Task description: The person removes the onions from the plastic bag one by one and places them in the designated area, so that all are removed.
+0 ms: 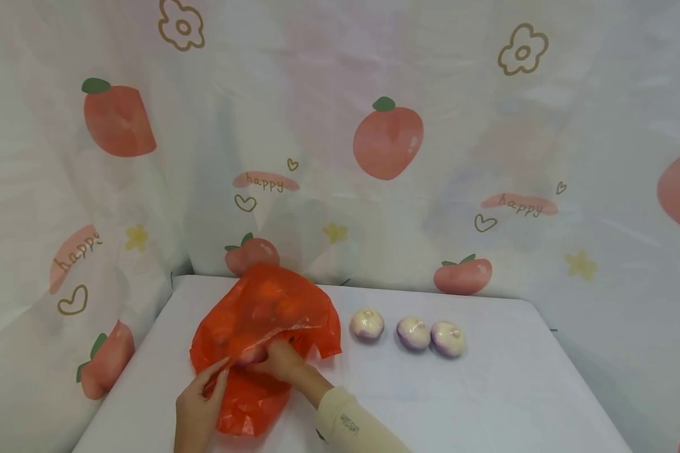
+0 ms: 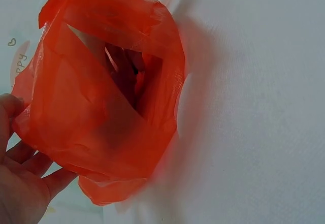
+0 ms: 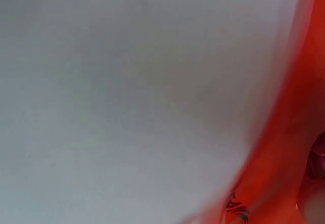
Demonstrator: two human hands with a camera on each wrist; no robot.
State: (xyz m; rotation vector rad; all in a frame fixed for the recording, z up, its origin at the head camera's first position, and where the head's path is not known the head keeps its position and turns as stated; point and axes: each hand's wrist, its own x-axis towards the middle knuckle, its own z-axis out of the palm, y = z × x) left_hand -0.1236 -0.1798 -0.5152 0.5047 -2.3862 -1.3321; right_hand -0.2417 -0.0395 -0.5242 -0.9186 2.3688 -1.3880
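Note:
An orange-red plastic bag [image 1: 255, 402] lies on the left of the table, its mouth towards me and several round shapes showing through its film. My left hand [image 1: 197, 406] pinches the edge of the mouth between thumb and fingers; the left wrist view shows this hand [image 2: 23, 183] at the bag's rim. My right hand [image 1: 283, 363] reaches into the mouth and grips a pinkish-purple round thing [image 1: 249, 357], whose kind I cannot tell. The film hides some of its fingers. In the right wrist view, a dark reddish-purple surface [image 3: 319, 153] shows inside the bag.
Three white-and-purple onions lie right of the bag: one onion [image 1: 367, 324] by itself, then a second onion [image 1: 413, 333] close beside a third onion [image 1: 448, 339]. The white table [image 1: 487, 402] meets a fruit-printed curtain [image 1: 396, 239] at its back.

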